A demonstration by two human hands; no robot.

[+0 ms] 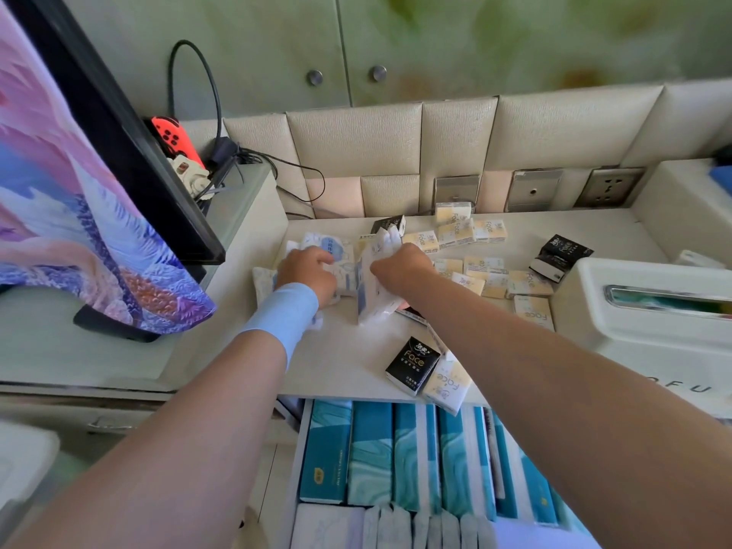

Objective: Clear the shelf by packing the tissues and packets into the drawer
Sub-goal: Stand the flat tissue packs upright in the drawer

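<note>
Near the left edge of the shelf (348, 350), the right hand (402, 267) grips an upright bundle of packets (370, 301); the left hand (307, 271) curls round flat packets (341, 251) beside it. Light, soft, film-slick, I judge; squeeze across broad faces. The drawer (303, 449) is open below the front edge

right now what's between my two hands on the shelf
In the head view the gap is filled: flat white-and-blue packets under the left hand, and an upright bundle of them gripped by the right hand.
</note>
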